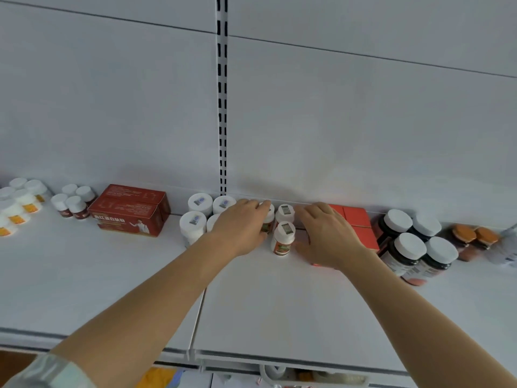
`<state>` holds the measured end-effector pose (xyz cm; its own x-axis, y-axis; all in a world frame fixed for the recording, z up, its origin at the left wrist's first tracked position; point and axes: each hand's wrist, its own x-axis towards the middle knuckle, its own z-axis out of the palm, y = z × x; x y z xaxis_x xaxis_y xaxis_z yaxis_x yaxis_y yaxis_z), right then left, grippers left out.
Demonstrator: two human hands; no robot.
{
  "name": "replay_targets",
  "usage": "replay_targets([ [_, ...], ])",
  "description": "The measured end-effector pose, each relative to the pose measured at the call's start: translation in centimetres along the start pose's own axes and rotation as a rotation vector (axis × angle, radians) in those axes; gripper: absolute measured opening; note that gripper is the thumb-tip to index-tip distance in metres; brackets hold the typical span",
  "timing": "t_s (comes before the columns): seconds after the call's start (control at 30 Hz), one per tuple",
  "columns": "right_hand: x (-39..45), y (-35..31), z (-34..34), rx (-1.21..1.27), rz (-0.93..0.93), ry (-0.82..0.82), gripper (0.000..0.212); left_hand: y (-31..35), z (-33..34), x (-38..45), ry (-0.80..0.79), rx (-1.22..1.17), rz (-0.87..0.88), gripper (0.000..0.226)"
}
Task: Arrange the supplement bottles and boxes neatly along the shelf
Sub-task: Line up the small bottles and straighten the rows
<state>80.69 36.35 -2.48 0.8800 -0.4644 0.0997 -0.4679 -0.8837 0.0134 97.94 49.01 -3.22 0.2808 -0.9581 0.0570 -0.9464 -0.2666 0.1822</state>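
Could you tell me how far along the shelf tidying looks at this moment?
Mostly done: the dark red cardboard boxes and the dark jars with white lids already stand in tidy groups. In hand: the left hand and right hand flank the small white-capped bottles with red labels, of which the front bottle stands ahead of the others. Left: the blurred orange-capped bottles at far right.

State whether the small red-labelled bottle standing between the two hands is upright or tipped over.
Upright. The small red-labelled bottle stands on its base on the shelf, white cap uppermost.
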Motion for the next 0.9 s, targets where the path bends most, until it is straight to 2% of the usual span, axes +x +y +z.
replay_targets([
  [0.2, 0.6, 0.2, 1.2, -0.044, -0.053, -0.026, 0.081, 0.3, 1.2, 1.1, -0.026, 0.095, -0.058, 0.051],
  [0.4, 1.3, 0.0, 1.8, -0.061, -0.048, -0.025, 0.075, 0.0, 1.7, 1.8, 0.068, 0.167, -0.059, 0.035],
  [0.6, 1.7, -0.3, 2.4, -0.084, -0.064, -0.014, 0.08, 0.1, 1.4, 1.9, 0.097, 0.228, -0.074, 0.033],
  [0.9, 1.9, -0.3, 2.9, -0.083, -0.058, 0.028, 0.077, -0.3, 2.3, 2.4, 0.139, 0.242, -0.047, 0.038],
])
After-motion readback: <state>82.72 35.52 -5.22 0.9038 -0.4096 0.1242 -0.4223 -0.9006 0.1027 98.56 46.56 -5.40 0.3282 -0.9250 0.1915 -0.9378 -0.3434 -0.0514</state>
